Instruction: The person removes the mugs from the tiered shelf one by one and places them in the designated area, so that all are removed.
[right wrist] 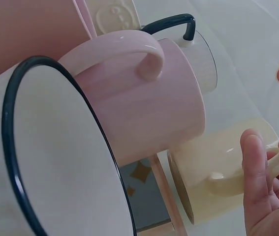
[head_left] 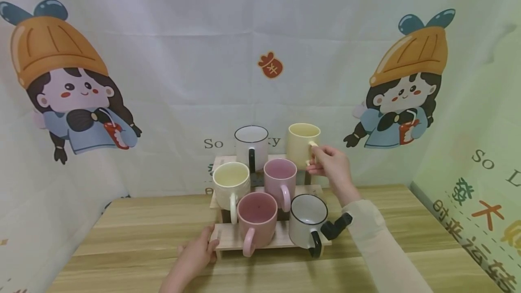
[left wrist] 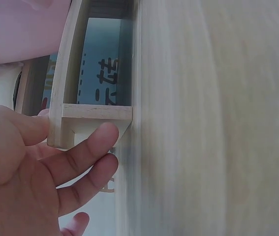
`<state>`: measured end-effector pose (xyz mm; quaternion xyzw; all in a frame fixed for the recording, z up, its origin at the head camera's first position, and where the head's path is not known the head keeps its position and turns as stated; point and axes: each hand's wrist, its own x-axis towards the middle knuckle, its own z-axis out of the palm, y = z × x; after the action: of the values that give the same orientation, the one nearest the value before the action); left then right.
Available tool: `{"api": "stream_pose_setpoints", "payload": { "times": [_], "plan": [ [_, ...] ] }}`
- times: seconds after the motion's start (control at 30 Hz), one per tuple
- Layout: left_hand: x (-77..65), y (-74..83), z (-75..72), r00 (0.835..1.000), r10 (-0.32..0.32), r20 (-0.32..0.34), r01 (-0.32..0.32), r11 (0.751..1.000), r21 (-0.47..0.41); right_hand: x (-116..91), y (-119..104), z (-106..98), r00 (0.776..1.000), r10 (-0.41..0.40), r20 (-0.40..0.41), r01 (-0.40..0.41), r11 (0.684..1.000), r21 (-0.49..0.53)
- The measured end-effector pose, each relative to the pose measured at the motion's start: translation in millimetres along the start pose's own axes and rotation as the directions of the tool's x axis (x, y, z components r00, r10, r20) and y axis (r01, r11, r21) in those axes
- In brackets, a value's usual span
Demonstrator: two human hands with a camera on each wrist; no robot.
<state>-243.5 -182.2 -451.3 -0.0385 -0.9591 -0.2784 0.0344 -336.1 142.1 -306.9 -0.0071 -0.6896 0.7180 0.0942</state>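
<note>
Wood-grain desk [head_left: 134,238] in foreground, under everything. At front left, left grip [head_left: 197,252] pinching left end of lowest tier of wooden stepped rack [head_left: 282,238] between thumb and fingers. On that tier, pink mug [head_left: 259,233] left of middle, front white mug [head_left: 301,232] with dark rim near right end, both with handles to front. Just right of it, black device [head_left: 337,226] by cuff of cream sleeve [head_left: 378,243]. One tier up: cream mug [head_left: 224,192] left, lilac mug [head_left: 274,187] right, handles forward too. On top tier, back white mug [head_left: 242,153] at left, also dark-rimmed, with black handle forward. At right end up there, yellow mug [head_left: 298,153], upright, held by handle in right grip [head_left: 331,166], narrow pinch; can't tell whether resting on wood. Behind, pale backdrop [head_left: 183,58] with printed figures [head_left: 75,85] in orange hats, red pouch [head_left: 270,65] between.
</note>
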Motion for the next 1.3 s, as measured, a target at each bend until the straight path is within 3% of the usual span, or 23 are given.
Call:
{"api": "stream_pose_setpoints", "payload": {
  "times": [1.03,1.3],
  "plan": [
    [-0.4,-1.9,1.2,0.999,0.002,0.049,0.001,0.999,-0.043,-2,0,-45,0.996,-0.034,-0.086,0.031,0.999,-0.031],
    [1.2,-4.7,3.0,0.999,-0.005,0.052,0.007,0.999,-0.042,-3,2,-57,0.991,-0.013,-0.131,0.014,1.0,0.01]
  ]
}}
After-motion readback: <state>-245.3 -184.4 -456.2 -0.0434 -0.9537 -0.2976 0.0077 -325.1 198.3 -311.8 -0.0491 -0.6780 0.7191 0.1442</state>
